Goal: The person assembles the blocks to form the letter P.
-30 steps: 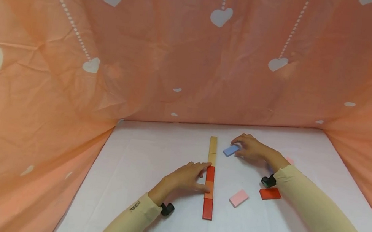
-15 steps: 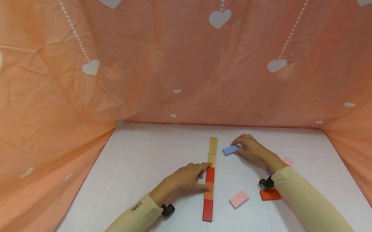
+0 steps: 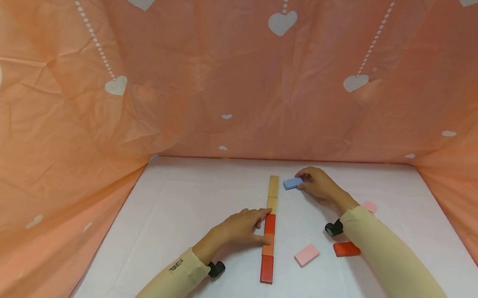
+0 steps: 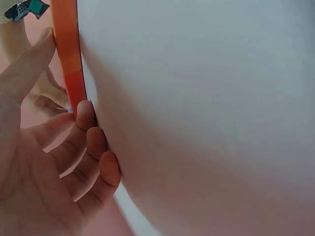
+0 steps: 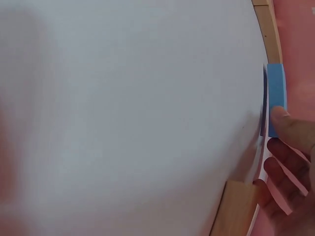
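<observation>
Blue block (image 3: 291, 183) shifted left and farther out, now just right of the row's far end, apart | right hand (image 3: 322, 185) pinching it; left hand (image 3: 236, 226) fingers apart, touching row | five-block row (image 3: 270, 224) looks lined up — blue, near pink block (image 3: 307, 255), far pink block (image 3: 370, 206), loose red block (image 3: 346, 249) not in it

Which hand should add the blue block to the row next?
Probably the right hand: it pinches the blue block near the far end of the row, while the left hand touches the row nearer its middle.
</observation>
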Demonstrator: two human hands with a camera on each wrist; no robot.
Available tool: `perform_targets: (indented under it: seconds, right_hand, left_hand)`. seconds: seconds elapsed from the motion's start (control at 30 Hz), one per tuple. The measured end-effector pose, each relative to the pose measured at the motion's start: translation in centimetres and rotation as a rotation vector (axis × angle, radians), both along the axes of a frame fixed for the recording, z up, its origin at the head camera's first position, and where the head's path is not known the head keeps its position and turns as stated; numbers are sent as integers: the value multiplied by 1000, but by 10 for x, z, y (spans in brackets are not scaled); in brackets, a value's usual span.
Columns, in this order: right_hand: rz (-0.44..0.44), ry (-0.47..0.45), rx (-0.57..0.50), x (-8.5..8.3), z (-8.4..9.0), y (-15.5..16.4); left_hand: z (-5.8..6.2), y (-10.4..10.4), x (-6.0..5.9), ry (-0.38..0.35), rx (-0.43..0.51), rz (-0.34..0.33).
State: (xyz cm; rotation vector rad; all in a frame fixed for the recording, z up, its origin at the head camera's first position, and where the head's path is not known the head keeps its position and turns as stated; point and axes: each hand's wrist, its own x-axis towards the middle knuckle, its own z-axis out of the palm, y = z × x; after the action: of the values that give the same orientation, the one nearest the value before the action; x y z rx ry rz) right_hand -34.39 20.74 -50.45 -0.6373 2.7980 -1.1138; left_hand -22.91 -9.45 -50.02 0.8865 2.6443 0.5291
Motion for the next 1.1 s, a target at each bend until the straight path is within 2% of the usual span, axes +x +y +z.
perform_targets:
  seconds: [0.2,0.43,0.67,0.87,1.1]
  right_hand:
    - [-61,-62,-38,-5,0,-9]
    - [-81,-94,-77,-8,-2,-15]
    - [-81,-78,-60,-7,-2,-18]
    - [-87,-107,-87,-6,-2,-20]
    - [-72,-78,-51,-7,-2,-21]
  left_hand:
    - [1,0,0,10,2,-2]
    - [2,1,0,7,-2,7]
    - [2,1,1,-3,-14,15]
    - [3,2,1,1,-12,10]
    - [2,2,2,-1,-15,18]
